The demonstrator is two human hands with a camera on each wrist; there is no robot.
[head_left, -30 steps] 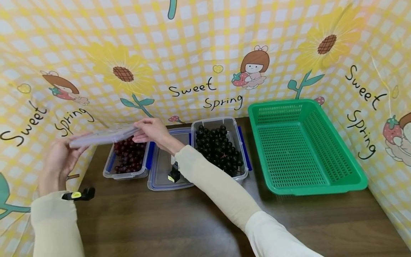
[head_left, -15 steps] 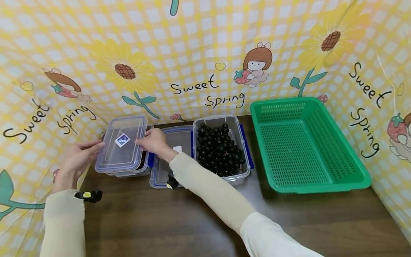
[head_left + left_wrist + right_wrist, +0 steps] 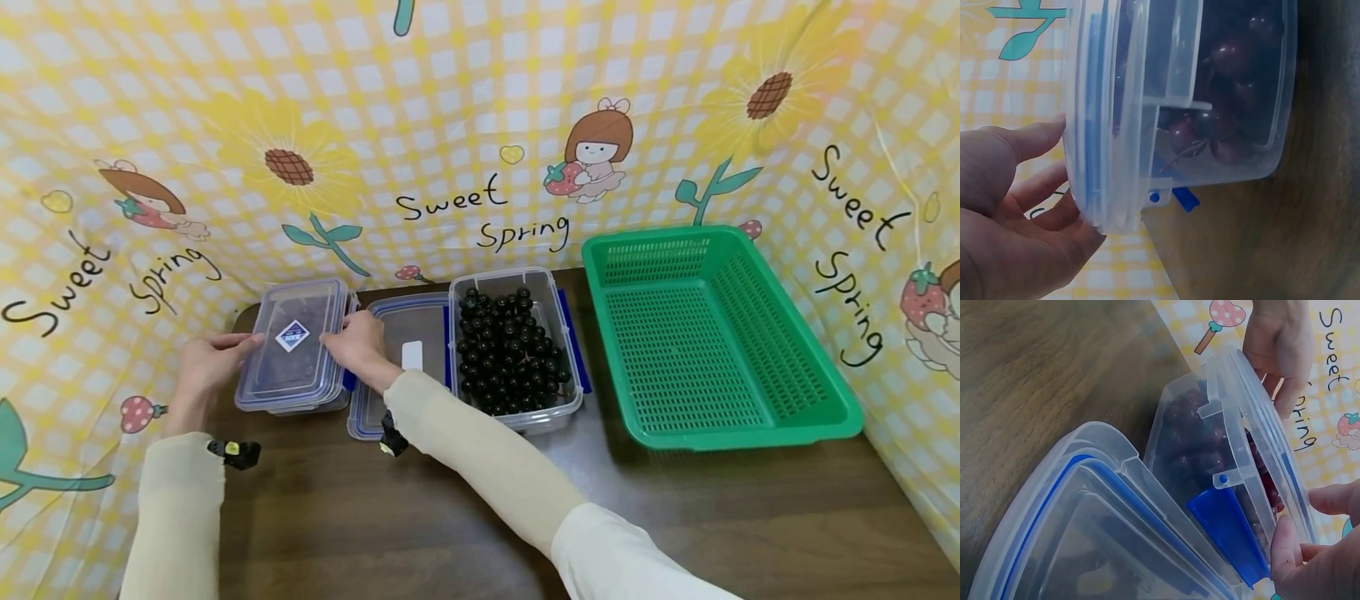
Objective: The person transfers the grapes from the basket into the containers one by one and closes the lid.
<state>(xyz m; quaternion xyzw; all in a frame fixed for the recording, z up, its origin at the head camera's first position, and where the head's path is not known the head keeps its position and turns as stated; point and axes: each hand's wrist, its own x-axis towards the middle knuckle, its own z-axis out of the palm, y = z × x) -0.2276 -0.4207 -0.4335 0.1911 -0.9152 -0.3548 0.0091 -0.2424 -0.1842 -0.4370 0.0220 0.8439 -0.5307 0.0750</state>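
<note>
A clear plastic lid [image 3: 273,375] with a blue seal and a diamond label lies over the left food container [image 3: 1235,165], which holds dark red grapes [image 3: 1194,434]. My left hand [image 3: 206,367] has its fingertips at the lid's left edge, gripping its rim. On the opposite edge, my right hand [image 3: 363,340] pinches the rim between thumb and finger. The right wrist view shows a narrow gap between lid and container near the right hand, with grapes visible in it. A blue side latch [image 3: 1229,534] hangs down from the container wall.
A second lid [image 3: 408,321] lies flat right of the left container. Beyond it stands an uncovered container [image 3: 551,417] of black grapes [image 3: 510,350]. A green perforated basket [image 3: 750,437] occupies the table's right side. Patterned cloth [image 3: 450,100] rises behind and at both sides.
The lid was tilted above the red grapes between both hands; it has come down flat over their container, then shifted slightly right. Both hands lowered with it, the left moving right.
</note>
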